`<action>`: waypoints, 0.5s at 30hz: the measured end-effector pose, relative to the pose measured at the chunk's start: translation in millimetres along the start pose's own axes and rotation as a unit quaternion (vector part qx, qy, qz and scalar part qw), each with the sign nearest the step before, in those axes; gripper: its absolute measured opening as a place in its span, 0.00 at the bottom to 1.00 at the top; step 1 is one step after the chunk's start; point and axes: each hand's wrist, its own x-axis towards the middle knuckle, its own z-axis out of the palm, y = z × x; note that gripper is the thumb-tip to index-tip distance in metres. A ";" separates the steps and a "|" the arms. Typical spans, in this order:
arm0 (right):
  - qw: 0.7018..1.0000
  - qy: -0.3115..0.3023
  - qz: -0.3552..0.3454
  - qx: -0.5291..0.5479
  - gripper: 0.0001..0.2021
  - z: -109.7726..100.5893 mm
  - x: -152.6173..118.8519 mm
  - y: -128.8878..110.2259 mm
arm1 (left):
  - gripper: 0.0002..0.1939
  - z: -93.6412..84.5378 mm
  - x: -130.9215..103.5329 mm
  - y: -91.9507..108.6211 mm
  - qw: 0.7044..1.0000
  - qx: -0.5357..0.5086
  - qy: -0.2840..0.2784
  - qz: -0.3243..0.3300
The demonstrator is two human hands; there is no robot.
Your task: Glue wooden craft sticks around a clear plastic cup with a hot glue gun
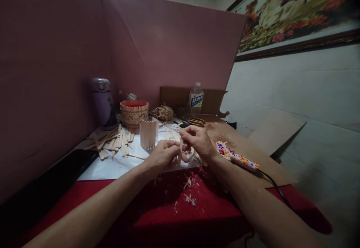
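A flat wooden stick [180, 155] stands roughly upright between my two hands, above the front edge of the white sheet [98, 170]. My left hand [164, 154] grips its lower part with closed fingers. My right hand [198, 140] pinches the stick near its top. Just left of the hands is a cup covered with wooden sticks [148, 133]. Many loose wooden sticks [120, 141] lie in a pile farther left. Behind the cup sits a round stick-sided basket [134, 115] with a red inside.
A purple bottle [102, 103] stands back left, a clear labelled bottle [196, 100] at the back. Twine [163, 112] and scissors [195, 121] lie before the cardboard. A flower-patterned corded tool [239, 158] rests right. Shavings [190, 199] dot the red cloth [157, 210].
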 end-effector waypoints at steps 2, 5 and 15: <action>1.000 -0.006 0.000 -0.005 0.16 -0.3 0.1 -0.3 | 0.10 1.1 -1.5 0.5 1.000 -0.007 0.003 -0.004; 1.000 -0.004 0.004 -0.009 0.15 -1.5 0.8 -0.8 | 0.10 2.3 -2.3 -0.1 1.000 0.001 0.010 -0.016; 0.999 0.024 -0.016 -0.040 0.13 0.2 0.2 -1.5 | 0.14 1.2 1.9 -0.2 0.999 -0.024 0.026 -0.011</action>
